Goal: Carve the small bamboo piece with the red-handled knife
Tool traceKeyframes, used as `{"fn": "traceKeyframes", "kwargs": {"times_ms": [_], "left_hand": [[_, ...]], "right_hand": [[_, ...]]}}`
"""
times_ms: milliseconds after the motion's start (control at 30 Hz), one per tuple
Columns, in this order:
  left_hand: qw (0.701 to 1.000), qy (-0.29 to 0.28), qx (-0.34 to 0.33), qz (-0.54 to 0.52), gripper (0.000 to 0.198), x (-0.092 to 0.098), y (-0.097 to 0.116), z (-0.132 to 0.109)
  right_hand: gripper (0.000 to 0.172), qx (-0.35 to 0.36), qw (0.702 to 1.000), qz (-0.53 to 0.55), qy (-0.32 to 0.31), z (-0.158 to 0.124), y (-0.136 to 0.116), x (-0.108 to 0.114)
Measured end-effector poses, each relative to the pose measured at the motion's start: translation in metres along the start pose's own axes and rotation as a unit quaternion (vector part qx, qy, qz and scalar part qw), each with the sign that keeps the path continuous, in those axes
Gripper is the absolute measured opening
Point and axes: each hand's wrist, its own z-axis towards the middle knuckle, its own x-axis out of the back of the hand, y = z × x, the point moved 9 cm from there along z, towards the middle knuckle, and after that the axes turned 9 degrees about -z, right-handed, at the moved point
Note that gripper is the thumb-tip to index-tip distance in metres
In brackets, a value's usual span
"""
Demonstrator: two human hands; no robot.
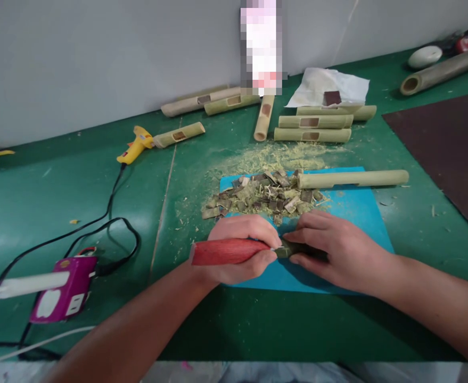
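My left hand is closed around a carving tool with a red wooden handle; its handle end points left, and most of its blade is hidden by my fingers. The tool's tip meets a dark green bamboo tube lying over the blue mat. My right hand grips that tube from above and covers most of it. Just beyond my hands lies a heap of bamboo chips and shavings. A paler bamboo tube with a cut-out rests across the mat's far edge.
Several notched bamboo tubes lie toward the wall, some near a white paper. At left are a yellow glue gun and a purple power adapter with cables. A dark brown sheet and a thick bamboo pole are at right.
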Motion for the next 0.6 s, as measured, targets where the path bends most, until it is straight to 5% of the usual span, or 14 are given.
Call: {"fn": "traceKeyframes", "kwargs": {"times_ms": [600], "left_hand": [[1.000,-0.009,0.009,-0.020,0.004,-0.0015,0.0053,0.0009]], "right_hand": [[0.022,0.022,1.000,0.007,0.009,0.0004,-0.0008,0.0032]]}}
